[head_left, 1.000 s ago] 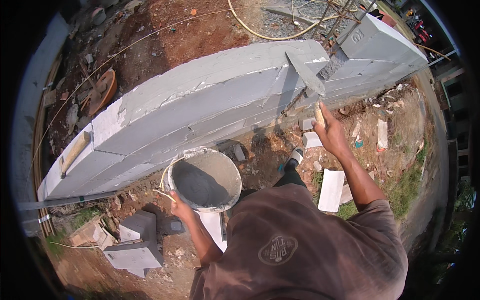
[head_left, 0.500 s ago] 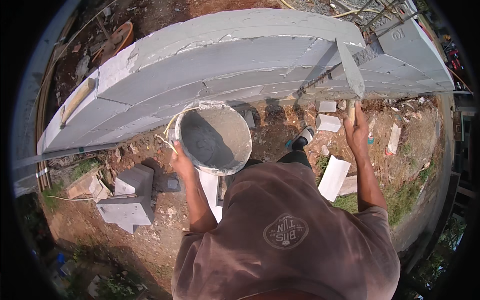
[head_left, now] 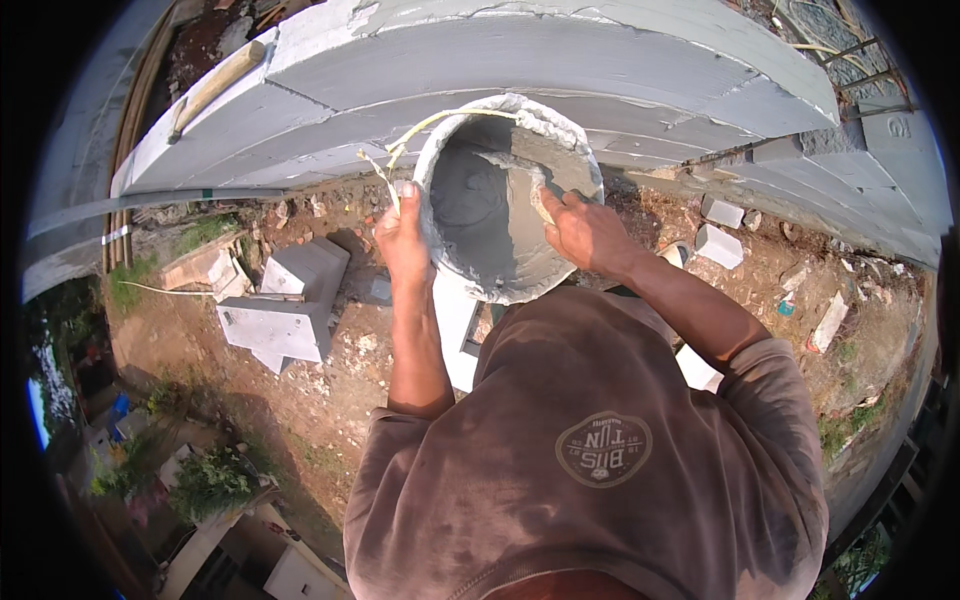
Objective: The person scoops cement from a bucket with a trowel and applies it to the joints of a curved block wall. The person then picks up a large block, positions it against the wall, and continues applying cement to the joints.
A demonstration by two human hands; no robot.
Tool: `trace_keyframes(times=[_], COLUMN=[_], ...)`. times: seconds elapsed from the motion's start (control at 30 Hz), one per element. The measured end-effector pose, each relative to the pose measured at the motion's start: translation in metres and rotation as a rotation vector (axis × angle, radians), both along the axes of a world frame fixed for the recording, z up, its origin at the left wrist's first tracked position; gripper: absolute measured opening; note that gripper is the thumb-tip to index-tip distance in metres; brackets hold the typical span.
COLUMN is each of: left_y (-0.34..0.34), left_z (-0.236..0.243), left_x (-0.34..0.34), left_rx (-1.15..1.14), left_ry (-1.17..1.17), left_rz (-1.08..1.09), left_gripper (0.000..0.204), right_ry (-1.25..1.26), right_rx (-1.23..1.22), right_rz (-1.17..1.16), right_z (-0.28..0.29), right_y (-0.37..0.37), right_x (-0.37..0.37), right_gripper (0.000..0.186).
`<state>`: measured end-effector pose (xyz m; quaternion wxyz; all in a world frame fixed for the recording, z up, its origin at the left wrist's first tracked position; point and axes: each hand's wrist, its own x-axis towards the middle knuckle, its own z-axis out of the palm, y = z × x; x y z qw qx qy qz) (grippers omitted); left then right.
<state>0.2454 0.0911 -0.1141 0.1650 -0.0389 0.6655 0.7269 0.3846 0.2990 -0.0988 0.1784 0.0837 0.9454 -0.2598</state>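
My left hand [head_left: 404,240] grips the left side of a round bucket [head_left: 558,122], its thumb up at the rim beside a knotted yellow rope handle [head_left: 440,118]. Wet grey mortar [head_left: 472,225] coats the bucket's inside. Inside the rim on the right, my right hand [head_left: 592,236] is closed round the handle of a trowel [head_left: 541,200]. The trowel's blade is in the mortar and partly hidden by it. Just beyond the bucket runs a wall of pale grey blocks [head_left: 560,60].
A wooden piece [head_left: 218,88] lies on the wall's left end. Steel bars [head_left: 862,82] stick out at a gap on the right. Cut blocks [head_left: 275,322] are stacked on the dirt at left, and smaller block pieces [head_left: 720,246] lie at right. A white slab [head_left: 453,328] shows below the bucket.
My right hand has brought the trowel from the wall's right part down leftward into the bucket. My left hand still holds the bucket. The view has shifted, showing the bucket farther right and higher.
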Motion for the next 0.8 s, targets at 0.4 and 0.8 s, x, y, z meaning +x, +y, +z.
trace_keyframes(times=[0.4,0.8], left_y=[0.017,0.036], left_z=[0.025,0.011], left_x=[0.006,0.016], left_rx=[-0.079,-0.136], left_ry=[0.163,0.224], left_rz=[-0.015,-0.074], left_gripper=[0.034,0.041], right_ry=[-0.052,-0.529], right_rx=[-0.016,-1.247], right_rz=[-0.082,-0.37], right_z=[-0.007,0.026], right_y=[0.009,0.022], right_x=[0.015,0.044], right_gripper=[0.055,0.055])
